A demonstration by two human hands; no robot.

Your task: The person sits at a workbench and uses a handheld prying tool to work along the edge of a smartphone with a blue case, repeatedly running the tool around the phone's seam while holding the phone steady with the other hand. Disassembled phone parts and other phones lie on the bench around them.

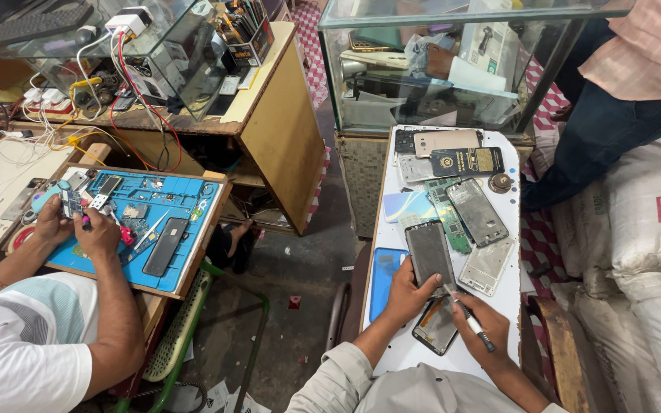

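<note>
While the left hand (405,294) grips the lower edge of a grey phone frame (429,254) and tilts it up off the white tabletop (508,298), the right hand (482,325) is closed around a slim tool with a pale shaft and black handle (469,318); its tip meets the frame's lower corner, though the exact contact point is too small to make out. Just beneath the hands lies a dark phone body (435,326), partly covered by the right hand's fingers. A blue phone back cover (382,277) sits beside the left wrist, its lower end hidden behind the forearm. Further up the tabletop lie a green circuit board (447,211), half buried under another metal frame (477,211), and a silver frame (486,265). At the far left, another person's hands (78,226) work over a blue repair mat (185,203); what they pinch is unclear. A third person's leg in dark trousers (606,138) is cut off at the upper right.
</note>
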